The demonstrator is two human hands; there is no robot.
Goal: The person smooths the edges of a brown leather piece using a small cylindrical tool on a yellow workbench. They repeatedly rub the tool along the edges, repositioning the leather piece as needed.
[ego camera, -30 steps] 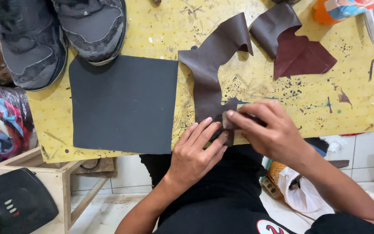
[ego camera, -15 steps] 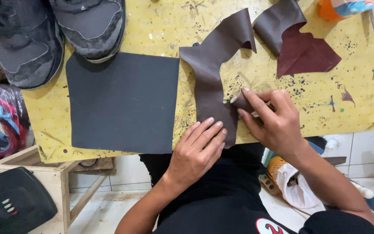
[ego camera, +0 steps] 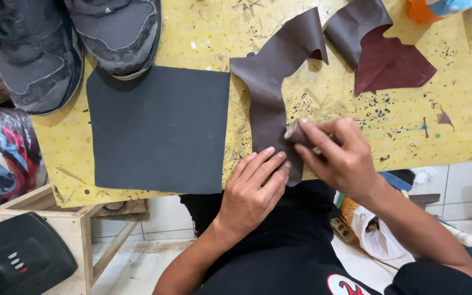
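Two hands are at work on a long strip of brown leather (ego camera: 271, 104) that lies on the yellow table (ego camera: 192, 33). Its lower end hangs just over the table's near edge, and its top curls up toward the far side. The left hand (ego camera: 252, 191) lies flat on that lower end, fingers together and stretched out, pressing the leather down without gripping it. The right hand (ego camera: 340, 158) sits just to the right of the strip, its fingers closed around a small roll (ego camera: 296, 133) of something brownish, whose tip touches the strip's right edge; what the roll is made of I cannot tell.

Left of the strip, touching or nearly touching it, lies a dark grey square sheet (ego camera: 159, 128). Beyond that sheet, at the table's far left corner, stand two worn grey shoes (ego camera: 72, 38), the nearer one's toe overlapping the sheet's edge. Right of the strip's curled top lie a second brown scrap (ego camera: 353, 24) and a dark red piece (ego camera: 391, 65), overlapping each other.
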